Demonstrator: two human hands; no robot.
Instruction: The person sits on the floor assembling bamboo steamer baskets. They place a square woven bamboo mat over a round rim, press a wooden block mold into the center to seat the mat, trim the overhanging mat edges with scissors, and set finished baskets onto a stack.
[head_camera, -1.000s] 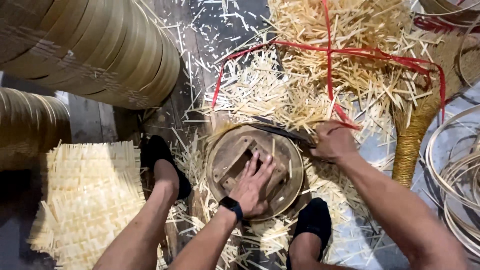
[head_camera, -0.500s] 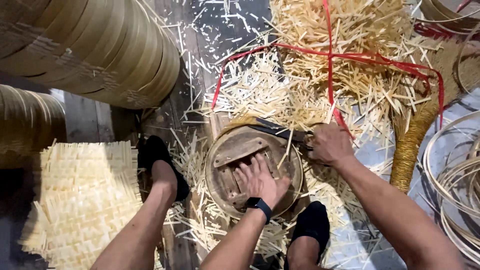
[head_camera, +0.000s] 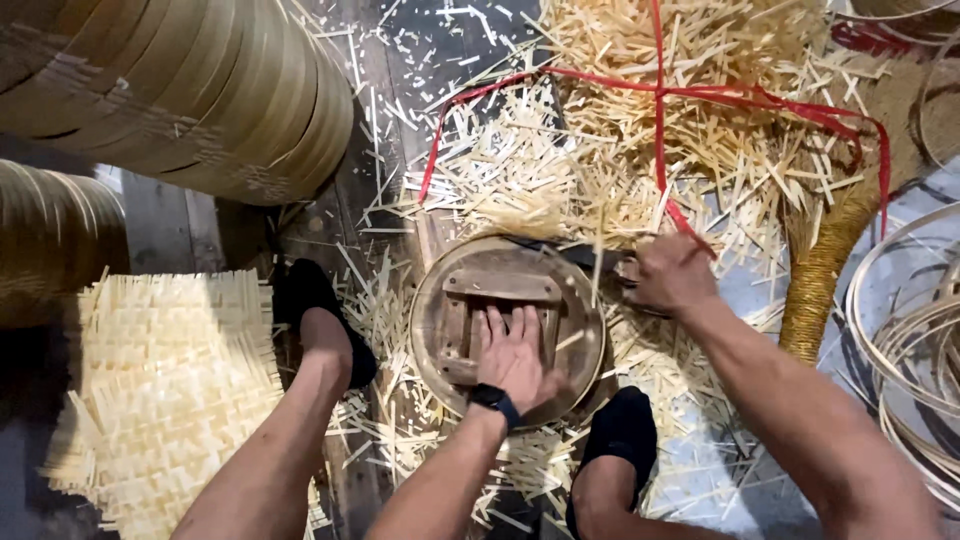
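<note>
Right now I see my left hand (head_camera: 515, 355) spread flat, pressing on the round wooden form (head_camera: 505, 325) on the floor between my feet. My right hand (head_camera: 672, 272) is closed around a dark blade (head_camera: 565, 252) at the form's far rim, amid bamboo offcuts (head_camera: 560, 170).

Dim, even light; edges bowed, moving strips perhaps blurred.

Your right hand (head_camera: 672, 272) covers the handle of the dark blade (head_camera: 560, 252), so its grip stays unseen. Your left hand (head_camera: 515, 355) hides part of the round wooden form (head_camera: 455, 300). The stacked hoops (head_camera: 180, 90) at far left run off the frame's edge.
</note>
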